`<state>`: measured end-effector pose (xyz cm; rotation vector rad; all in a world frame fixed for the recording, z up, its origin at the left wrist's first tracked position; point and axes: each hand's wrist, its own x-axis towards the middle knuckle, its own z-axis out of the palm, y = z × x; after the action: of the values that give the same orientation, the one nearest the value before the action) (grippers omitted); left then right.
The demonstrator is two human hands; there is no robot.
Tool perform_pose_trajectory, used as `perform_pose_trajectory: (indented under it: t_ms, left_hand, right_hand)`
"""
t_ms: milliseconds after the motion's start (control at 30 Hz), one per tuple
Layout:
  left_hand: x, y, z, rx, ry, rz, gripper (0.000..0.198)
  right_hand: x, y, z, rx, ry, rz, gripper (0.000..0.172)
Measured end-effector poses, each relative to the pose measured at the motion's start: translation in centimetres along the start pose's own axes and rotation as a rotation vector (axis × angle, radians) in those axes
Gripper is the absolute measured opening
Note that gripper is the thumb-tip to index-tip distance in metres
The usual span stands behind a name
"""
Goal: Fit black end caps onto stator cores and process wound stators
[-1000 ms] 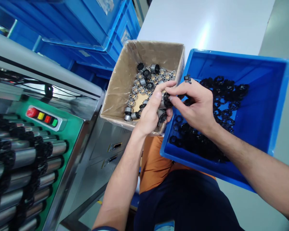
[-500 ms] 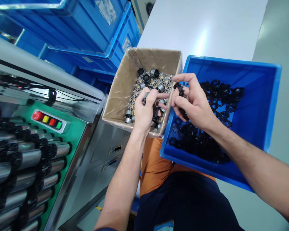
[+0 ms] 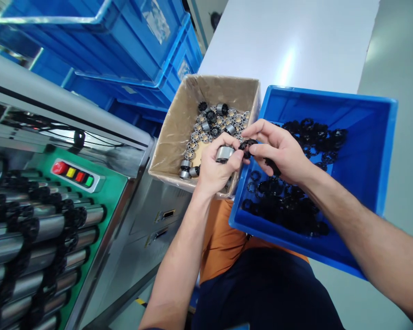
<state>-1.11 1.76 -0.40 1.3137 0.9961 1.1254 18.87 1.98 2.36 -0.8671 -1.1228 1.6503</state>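
Observation:
Over the cardboard box (image 3: 168, 145), my left hand (image 3: 216, 168) is closed around a silver metal cylinder (image 3: 225, 154). My right hand (image 3: 282, 153) pinches a black plastic ring (image 3: 248, 147) right at the end of that cylinder; whether it is seated on it I cannot tell. A second black part (image 3: 272, 167) sits under the curled fingers of the right hand. Inside the lined box lie several metal cylinders (image 3: 192, 145), some with black ends. A blue bin (image 3: 359, 183) beside the box holds a heap of loose black rings (image 3: 296, 208).
Stacked blue crates (image 3: 131, 50) stand at the upper left. A green machine panel (image 3: 115, 183) with a button box (image 3: 77, 176) and rows of metal rollers (image 3: 46, 228) is on the left. Behind the box and bin stretches a white table (image 3: 254, 41).
My hands have come together, bringing the black ring to the cylinder's end. The left hand has turned, so the cylinder shows more plainly. The view has shifted slightly.

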Motion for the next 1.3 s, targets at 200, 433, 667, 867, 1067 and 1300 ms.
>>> perform_pose_trajectory:
  t_ms: [200,433,667,867,1067,1300]
  left_hand:
    - [-0.2,-0.3,-0.1,-0.008,0.065,0.018,0.059]
    - [0.3,-0.1,-0.1,-0.174,0.034,-0.103,0.057]
    - [0.5,-1.1,0.0,-0.253,-0.018,-0.149,0.066]
    - [0.2,-1.3,0.1,-0.36,0.014,-0.162,0.061]
    - [-0.2,-0.5,-0.1,-0.423,-0.01,-0.193,0.047]
    - [-0.5,0.5,0.3,-0.47,-0.024,-0.266,0.046]
  right_hand:
    - [-0.1,-0.9,-1.4,-0.203,0.044,-0.018,0.045]
    - [-0.5,-0.8,-1.5,-0.204,0.018,-0.043,0.042]
    - [0.0,1.6,-1.3,-0.375,0.189,-0.381,0.03]
    - [0.2,3.1,-1.0,-0.427,0.205,-0.45,0.05]
    - [0.0,3.2,-0.7,-0.361,0.204,-0.418,0.044]
    - [-0.1,2.9,-0.5,-0.301,0.261,-0.372,0.043]
